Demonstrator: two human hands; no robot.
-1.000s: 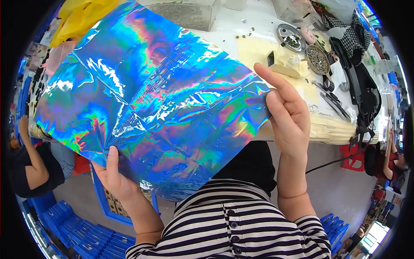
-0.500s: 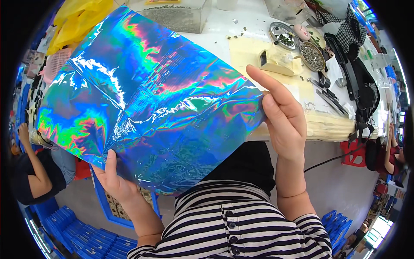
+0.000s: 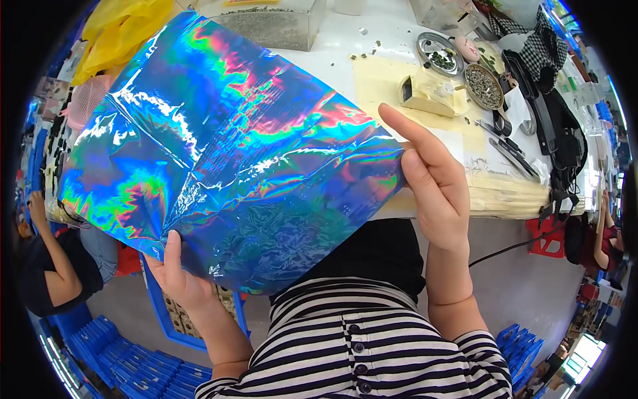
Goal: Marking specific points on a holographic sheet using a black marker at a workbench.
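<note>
A large, shiny holographic foil bag (image 3: 246, 153), blue with rainbow sheen, is held up in front of me, creased and tilted. My left hand (image 3: 181, 276) pinches its lower left edge, thumb on top and fingers beneath. At the right corner my right hand (image 3: 435, 183) grips the foil between thumb and bent fingers, with the index finger stretched out past the edge. The bag covers much of the table's left part. What lies inside it, if anything, is hidden.
Across the white table (image 3: 335, 70) stand a clear bin (image 3: 279, 30) of small grains, a round metal tin (image 3: 440, 54), a dish of small pieces (image 3: 483, 86), a cream block (image 3: 425, 100) and tweezers (image 3: 512, 156). Yellow plastic (image 3: 126, 36) lies far left. Another person (image 3: 60, 266) sits left.
The bag has shifted and flexed slightly, its right corner moving a little left and down with my right hand. Both hands keep their hold.
</note>
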